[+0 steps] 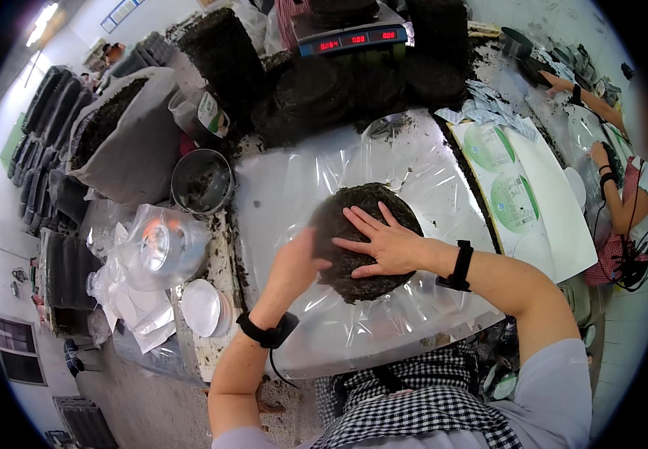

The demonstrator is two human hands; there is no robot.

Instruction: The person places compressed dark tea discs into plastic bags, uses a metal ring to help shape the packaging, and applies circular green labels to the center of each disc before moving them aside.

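Note:
A round, dark cake that looks like dried seaweed (361, 288) lies flat on clear plastic sheeting (443, 187) in front of me. Across its top rests my right hand (387, 247), fingers spread wide and palm down. My left hand (292, 262) is at the cake's left edge, its fingers smeared by motion, so I cannot tell whether they touch or grip it. Both wrists wear black bands.
A digital scale (354, 39) stands at the back among stacks of similar dark cakes (309, 82). To the left are a metal bowl (177, 183), an open sack (133, 153) and white discs (203, 308). Printed sheets (514, 202) lie right, near another person's hands (559, 82).

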